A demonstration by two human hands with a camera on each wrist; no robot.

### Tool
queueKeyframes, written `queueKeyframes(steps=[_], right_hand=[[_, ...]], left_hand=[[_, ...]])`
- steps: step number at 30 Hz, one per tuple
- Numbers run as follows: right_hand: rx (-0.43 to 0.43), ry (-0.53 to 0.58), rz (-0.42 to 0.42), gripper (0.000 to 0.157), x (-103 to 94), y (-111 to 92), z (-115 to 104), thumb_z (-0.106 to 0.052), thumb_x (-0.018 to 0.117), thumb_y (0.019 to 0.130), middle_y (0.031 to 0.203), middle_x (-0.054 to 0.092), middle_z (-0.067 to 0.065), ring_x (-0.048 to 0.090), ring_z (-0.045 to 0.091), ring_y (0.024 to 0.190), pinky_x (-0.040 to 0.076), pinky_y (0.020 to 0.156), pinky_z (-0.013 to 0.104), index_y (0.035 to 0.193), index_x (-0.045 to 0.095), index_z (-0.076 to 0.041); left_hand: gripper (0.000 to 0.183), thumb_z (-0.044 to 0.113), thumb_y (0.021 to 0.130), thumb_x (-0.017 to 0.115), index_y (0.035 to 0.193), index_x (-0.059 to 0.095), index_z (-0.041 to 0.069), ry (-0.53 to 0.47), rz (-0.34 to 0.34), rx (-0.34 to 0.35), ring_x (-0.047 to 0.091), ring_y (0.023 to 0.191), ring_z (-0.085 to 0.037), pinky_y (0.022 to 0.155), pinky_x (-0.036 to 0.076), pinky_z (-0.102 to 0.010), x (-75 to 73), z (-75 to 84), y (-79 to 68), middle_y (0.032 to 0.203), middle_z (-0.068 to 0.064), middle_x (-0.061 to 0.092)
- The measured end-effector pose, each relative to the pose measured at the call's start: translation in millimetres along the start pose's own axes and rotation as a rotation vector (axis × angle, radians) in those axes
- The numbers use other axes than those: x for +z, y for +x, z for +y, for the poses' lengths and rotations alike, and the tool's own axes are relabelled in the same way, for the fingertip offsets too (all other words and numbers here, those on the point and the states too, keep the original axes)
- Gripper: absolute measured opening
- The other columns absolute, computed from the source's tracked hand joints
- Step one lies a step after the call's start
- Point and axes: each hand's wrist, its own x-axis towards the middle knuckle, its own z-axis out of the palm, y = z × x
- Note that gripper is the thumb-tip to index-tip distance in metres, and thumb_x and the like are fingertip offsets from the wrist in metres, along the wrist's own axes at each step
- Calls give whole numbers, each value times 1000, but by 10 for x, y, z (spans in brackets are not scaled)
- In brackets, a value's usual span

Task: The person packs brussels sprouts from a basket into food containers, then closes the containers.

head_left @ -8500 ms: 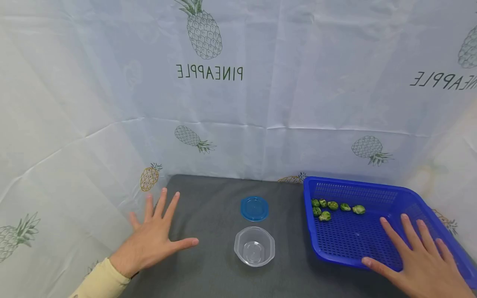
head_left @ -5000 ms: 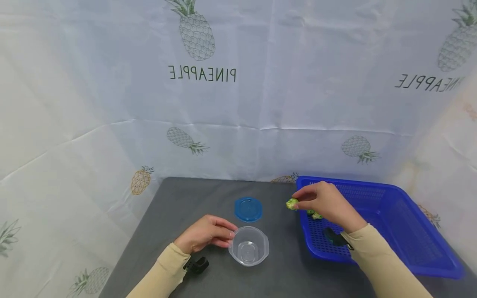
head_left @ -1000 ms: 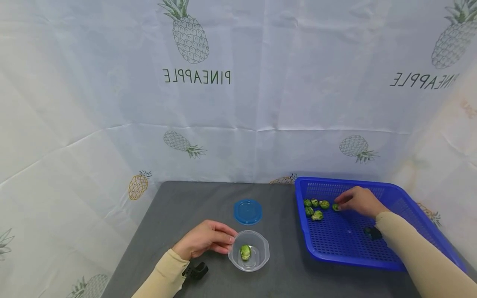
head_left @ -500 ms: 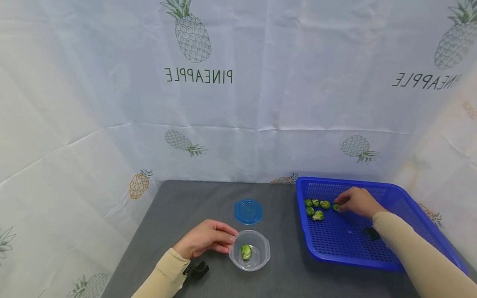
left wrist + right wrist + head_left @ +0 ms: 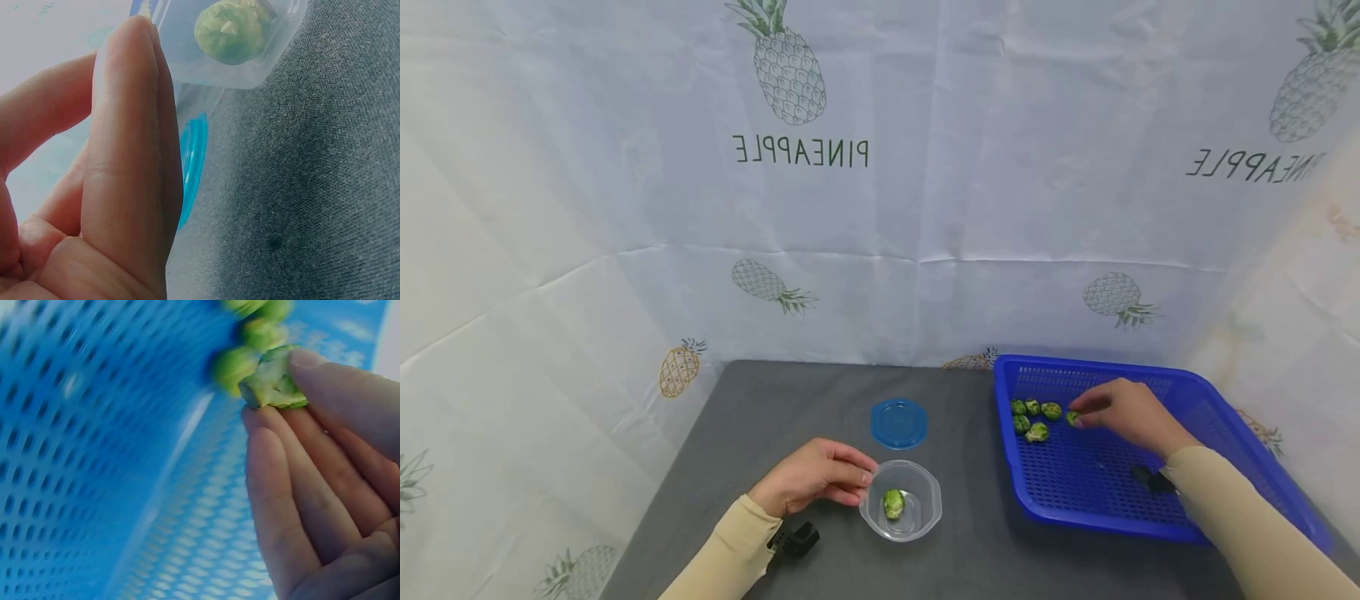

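Left hand (image 5: 816,480) is pinching the flimsy-looking clear plastic tub (image 5: 919,523) by its edge, while inside the blue basket (image 5: 1112,524) the right hand (image 5: 1131,414) has a Brussels sprout (image 5: 278,381) fingertip-pinched, probably light, firm, slightly slick, so grab its fat middle.

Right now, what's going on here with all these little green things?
A person's left hand holds the edge of a clear bowl with one Brussels sprout in it. Their right hand pinches another sprout inside the blue basket, where five more sprouts lie. A blue lid lies on the gray table just beyond the bowl, which is uncovered.
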Motion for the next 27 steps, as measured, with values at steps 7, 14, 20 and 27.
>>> queueKeyframes(steps=[7,14,20,27], right_hand=[[-24,39,43,34,33,-289,-539,-39,83,96,115,83,3,78,26,104,66,88,55,123,83,-18],[-67,156,83,29,141,-451,-1134,-39,84,96,112,84,-2,79,20,106,67,89,50,121,84,-24],[-111,299,51,20,524,-383,-1675,-29,87,94,105,83,-8,78,8,94,68,84,35,114,85,-26],[-271,321,-27,16,1098,-303,-2031,-18,87,93,99,83,-6,77,5,83,65,72,22,108,86,-20]], left_hand=[[36,11,98,80,129,74,-7,7,13,-5,78,78,-12,76,70,-28,-48,-25,-34,97,-11,81],[36,10,98,80,129,74,-7,-2,10,-13,78,79,-12,76,69,-27,-63,-11,-33,97,-11,81],[35,10,97,81,128,75,-6,-2,12,-4,79,80,-13,77,70,-29,-57,-8,-7,99,-11,81],[36,11,98,79,129,75,-5,-4,-8,-5,78,79,-12,77,70,-29,-33,-5,14,94,-8,81]])
